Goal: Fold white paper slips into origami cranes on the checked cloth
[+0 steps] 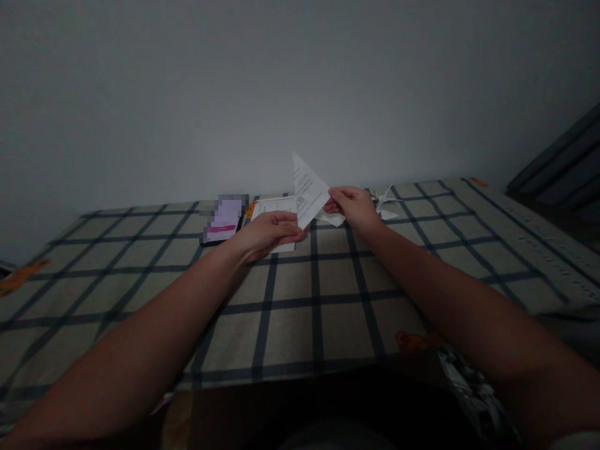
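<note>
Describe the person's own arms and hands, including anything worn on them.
Both the left hand and right hand are ungloved, and the forearms are bare, with no watch or bracelet visible. A pale edge at the picture's bottom right may be a sleeve; it is too dark to tell.

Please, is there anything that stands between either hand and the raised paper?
Nothing visible stands in the way: the right hand already pinches the paper at its right corner, and the left hand holds it near the lower corner.
</note>
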Demonstrator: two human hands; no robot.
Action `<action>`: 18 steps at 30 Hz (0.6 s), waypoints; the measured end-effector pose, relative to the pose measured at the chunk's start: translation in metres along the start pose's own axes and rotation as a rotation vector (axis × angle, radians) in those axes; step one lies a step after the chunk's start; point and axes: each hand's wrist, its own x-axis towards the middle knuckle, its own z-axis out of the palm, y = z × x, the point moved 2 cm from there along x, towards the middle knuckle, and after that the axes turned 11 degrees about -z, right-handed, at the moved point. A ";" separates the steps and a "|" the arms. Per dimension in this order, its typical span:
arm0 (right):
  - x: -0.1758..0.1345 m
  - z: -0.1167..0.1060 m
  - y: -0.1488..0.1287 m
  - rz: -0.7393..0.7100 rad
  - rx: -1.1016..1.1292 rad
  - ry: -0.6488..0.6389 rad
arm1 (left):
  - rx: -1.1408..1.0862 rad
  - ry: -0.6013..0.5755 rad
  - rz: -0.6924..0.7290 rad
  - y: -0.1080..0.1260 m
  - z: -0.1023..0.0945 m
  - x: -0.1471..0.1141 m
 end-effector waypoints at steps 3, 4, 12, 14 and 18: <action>0.000 -0.001 0.001 0.004 0.008 0.011 | 0.007 0.030 0.020 0.001 0.002 -0.001; 0.001 -0.001 0.002 0.009 0.012 0.015 | 0.006 0.057 0.039 0.001 0.003 -0.001; -0.005 0.009 0.004 0.121 0.086 -0.204 | 0.064 0.225 0.257 0.003 -0.012 0.009; -0.006 0.009 0.003 0.136 0.108 -0.223 | 0.080 0.250 0.306 0.002 -0.017 0.012; -0.006 0.008 0.004 0.179 0.127 -0.264 | 0.123 0.293 0.359 0.002 -0.018 0.014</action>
